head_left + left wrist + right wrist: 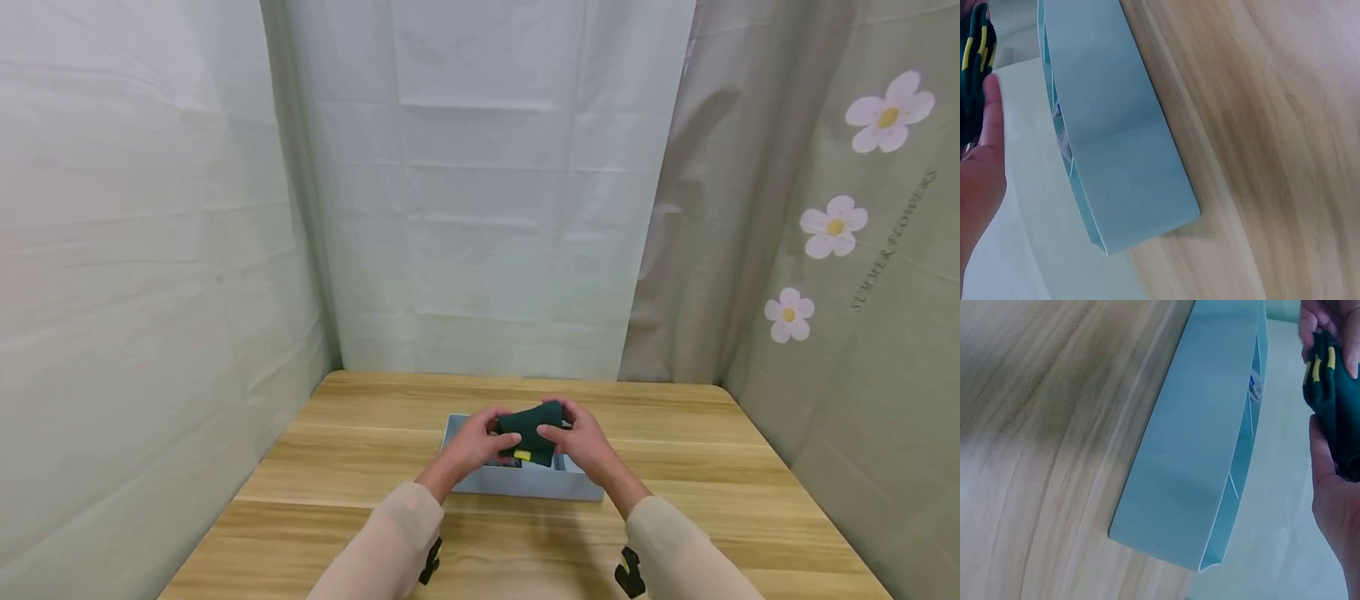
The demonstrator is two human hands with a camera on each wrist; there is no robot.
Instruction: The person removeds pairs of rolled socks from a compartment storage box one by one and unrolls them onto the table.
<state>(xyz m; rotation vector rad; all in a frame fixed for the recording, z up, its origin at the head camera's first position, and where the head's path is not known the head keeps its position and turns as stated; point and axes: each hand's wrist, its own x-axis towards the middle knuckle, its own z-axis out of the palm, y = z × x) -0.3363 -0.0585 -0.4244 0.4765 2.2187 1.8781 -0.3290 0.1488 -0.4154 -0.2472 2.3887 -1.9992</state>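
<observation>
Folded dark-green cloth (536,433) held up above light-blue divided box (525,483).
Left hand (474,442) pinches its left side, right hand (587,442) its right; thumbs on near face, other fingers behind.

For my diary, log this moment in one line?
left hand, right hand: holding | item: folded dark green fabric | below: pale blue rectangular plastic box

A dark green folded cloth (534,427), soft and limp, is held above a pale blue divided box (525,484) by the fingers (510,440) of the left hand (472,443) and right hand (589,442). Yellow marks (522,456) edge its stacked layers, visible in the wrist views.
</observation>
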